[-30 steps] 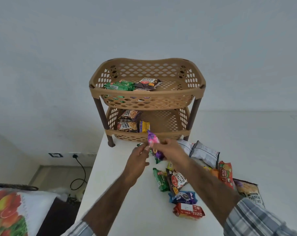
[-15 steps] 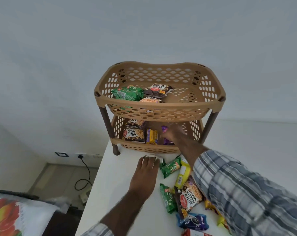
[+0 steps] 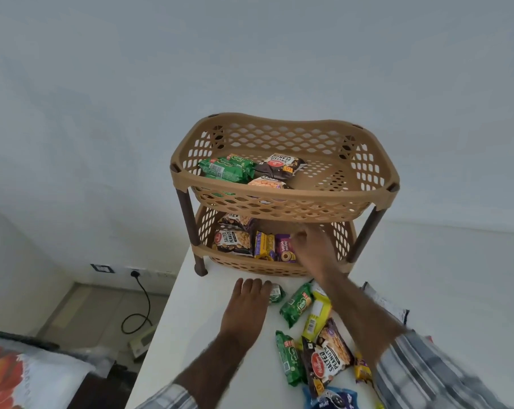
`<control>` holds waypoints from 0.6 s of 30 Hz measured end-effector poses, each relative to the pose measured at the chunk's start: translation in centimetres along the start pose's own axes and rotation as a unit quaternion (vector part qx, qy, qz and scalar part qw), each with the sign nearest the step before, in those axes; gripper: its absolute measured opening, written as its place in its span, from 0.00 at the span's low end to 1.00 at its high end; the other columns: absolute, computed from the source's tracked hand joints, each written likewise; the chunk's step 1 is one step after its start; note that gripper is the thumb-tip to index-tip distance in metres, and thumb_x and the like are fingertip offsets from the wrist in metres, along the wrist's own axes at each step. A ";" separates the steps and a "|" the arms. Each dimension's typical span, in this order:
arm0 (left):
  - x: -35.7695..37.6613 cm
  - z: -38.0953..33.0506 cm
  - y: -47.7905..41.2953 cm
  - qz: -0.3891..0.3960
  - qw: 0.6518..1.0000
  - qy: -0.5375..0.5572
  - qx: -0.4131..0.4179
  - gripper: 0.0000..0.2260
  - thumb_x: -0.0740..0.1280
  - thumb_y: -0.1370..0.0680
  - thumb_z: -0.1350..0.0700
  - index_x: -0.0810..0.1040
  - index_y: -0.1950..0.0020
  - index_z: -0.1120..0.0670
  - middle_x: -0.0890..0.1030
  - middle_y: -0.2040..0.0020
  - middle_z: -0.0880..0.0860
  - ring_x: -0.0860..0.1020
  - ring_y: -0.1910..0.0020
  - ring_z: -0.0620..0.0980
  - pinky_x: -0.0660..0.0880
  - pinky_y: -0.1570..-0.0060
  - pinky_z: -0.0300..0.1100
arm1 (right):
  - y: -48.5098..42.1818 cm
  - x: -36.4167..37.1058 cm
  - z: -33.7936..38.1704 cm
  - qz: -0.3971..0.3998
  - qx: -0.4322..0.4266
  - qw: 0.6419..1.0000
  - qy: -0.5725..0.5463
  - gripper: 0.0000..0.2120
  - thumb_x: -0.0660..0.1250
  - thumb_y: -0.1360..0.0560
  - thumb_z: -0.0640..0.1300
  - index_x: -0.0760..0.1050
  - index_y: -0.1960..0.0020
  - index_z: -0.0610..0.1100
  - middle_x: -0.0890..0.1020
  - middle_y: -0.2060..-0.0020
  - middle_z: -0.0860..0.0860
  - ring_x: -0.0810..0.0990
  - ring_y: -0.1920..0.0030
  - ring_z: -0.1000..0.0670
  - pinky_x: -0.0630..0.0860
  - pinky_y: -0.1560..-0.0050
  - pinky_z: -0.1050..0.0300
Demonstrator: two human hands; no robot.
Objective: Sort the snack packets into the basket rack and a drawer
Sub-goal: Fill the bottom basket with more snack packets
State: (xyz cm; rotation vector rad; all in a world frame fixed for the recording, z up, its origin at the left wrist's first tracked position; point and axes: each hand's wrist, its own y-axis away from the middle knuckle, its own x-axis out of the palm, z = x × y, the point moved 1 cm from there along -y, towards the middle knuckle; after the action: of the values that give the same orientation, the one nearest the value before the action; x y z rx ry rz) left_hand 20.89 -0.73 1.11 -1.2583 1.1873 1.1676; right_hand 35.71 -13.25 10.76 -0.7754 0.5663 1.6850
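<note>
Far left there's a pillow with a fruit print low in the corner, and a black cable runs from a wall socket down to the floor. Then the white table starts.

My left hand lies flat on the table, palm down, fingers straight and together, holding nothing. Its fingertips are right beside a small green packet.

Behind that stands the tan basket rack on dark brown legs, two tiers. In the top tier, on the left half, sit green packets, a dark salted peanuts packet and one more peanut pack partly hidden by the rim. The bottom tier has salted peanuts at the left, then a yellow and purple packet, then a purple packet.

My right hand is inside the bottom tier, just beside that purple packet, fingers loosely curled. It's blurred, so I can't tell whether it grips the packet or only touches it.

Right of my left hand, the unsorted pile lies on the table: a green pack, a yellow one, another green one, a salted peanuts bag and a blue packet at the bottom edge. My checked sleeve covers the rest.
</note>
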 end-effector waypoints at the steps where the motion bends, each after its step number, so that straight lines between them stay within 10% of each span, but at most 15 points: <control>1: -0.1 0.1 0.0 0.007 1.000 0.005 -0.005 0.25 0.64 0.22 0.57 0.64 0.25 0.54 0.73 0.35 0.53 0.71 0.37 0.56 0.63 0.28 0.52 | 1.6 -0.6 -0.3 -0.016 -0.040 0.999 -0.004 0.07 0.64 0.22 0.46 0.80 0.55 0.49 0.82 0.60 0.56 0.80 0.61 0.58 0.71 0.64 0.63; 9: -0.8 1.4 2.7 0.041 0.941 0.303 -0.146 0.23 0.68 0.24 0.47 0.73 0.30 0.48 0.77 0.40 0.48 0.78 0.44 0.49 0.76 0.47 0.43 | 13.7 -1.6 -4.3 0.023 -0.094 0.995 -0.035 0.04 0.62 0.23 0.52 0.76 0.51 0.57 0.78 0.56 0.63 0.76 0.51 0.65 0.70 0.57 0.70; 14: -2.9 -0.2 5.1 -0.012 0.871 0.479 -0.113 0.18 0.75 0.25 0.50 0.76 0.38 0.37 0.82 0.47 0.38 0.80 0.50 0.35 0.75 0.54 0.31 | 15.6 0.7 -3.4 0.163 0.055 0.971 -0.167 0.27 0.71 0.29 0.60 0.67 0.33 0.61 0.80 0.48 0.57 0.81 0.50 0.57 0.79 0.54 0.59; 18: -4.9 -1.6 5.6 0.003 0.818 0.571 -0.073 0.18 0.73 0.22 0.52 0.77 0.37 0.33 0.84 0.42 0.39 0.81 0.46 0.36 0.78 0.49 0.33 | 15.3 2.4 -1.8 0.109 0.112 0.955 -0.254 0.22 0.74 0.31 0.51 0.73 0.40 0.54 0.84 0.51 0.52 0.84 0.53 0.53 0.84 0.54 0.46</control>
State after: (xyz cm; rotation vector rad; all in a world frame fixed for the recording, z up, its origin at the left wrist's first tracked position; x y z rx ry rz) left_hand 15.02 -2.25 5.78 -2.1906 1.9476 0.4009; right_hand 20.86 -16.72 7.39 -0.1018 0.4784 1.8907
